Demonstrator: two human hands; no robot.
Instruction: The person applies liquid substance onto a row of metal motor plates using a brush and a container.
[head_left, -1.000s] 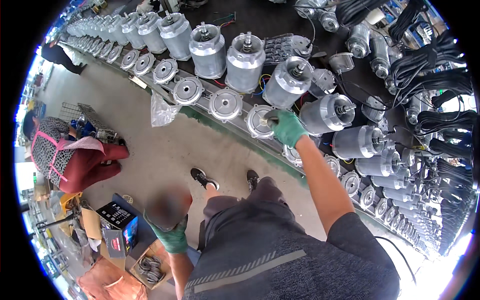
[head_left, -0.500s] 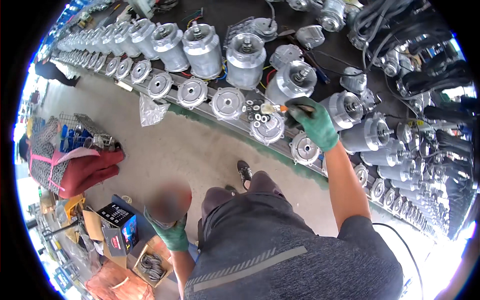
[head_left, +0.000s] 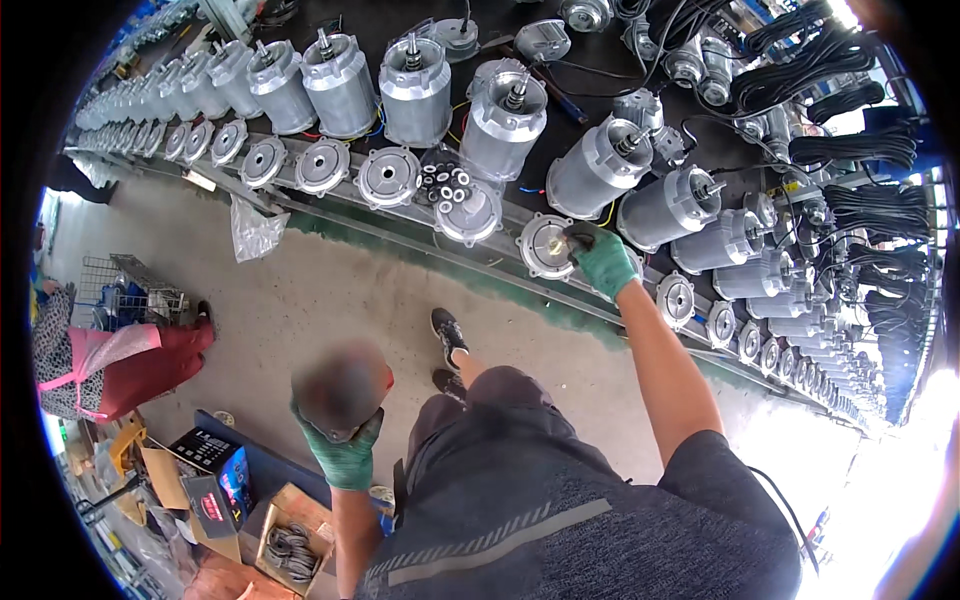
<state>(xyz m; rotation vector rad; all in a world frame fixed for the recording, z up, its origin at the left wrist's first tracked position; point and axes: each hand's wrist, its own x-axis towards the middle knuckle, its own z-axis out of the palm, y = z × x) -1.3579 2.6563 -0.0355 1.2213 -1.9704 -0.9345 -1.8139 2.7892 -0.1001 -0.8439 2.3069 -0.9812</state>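
Observation:
My right hand (head_left: 600, 260), in a green glove with dark fingertips, is closed on a small brush (head_left: 556, 243). Its pale tip is over the middle of a round metal end cover (head_left: 535, 262) with lugs round its rim; the fingers hide most of the handle. On the lower left, my gloved left hand (head_left: 345, 455) is wrapped round the underside of a round, dark reddish object (head_left: 342, 392), too blurred to name. A clear bag of black and white rings (head_left: 443, 185) rests partly on the neighbouring end cover (head_left: 470, 220).
Cylindrical motor housings (head_left: 598, 168) with upright shafts line the bench behind the row of covers. Coiled black cables (head_left: 800, 85) lie at the far right. A plastic bag (head_left: 257, 230) hangs from the bench edge. Behind me, left, are a person (head_left: 130, 370) and an open carton (head_left: 215, 490).
The view has shifted right along the bench. My right hand has carried the brush from beside the bag of rings to the end cover on its right. My left hand keeps its hold.

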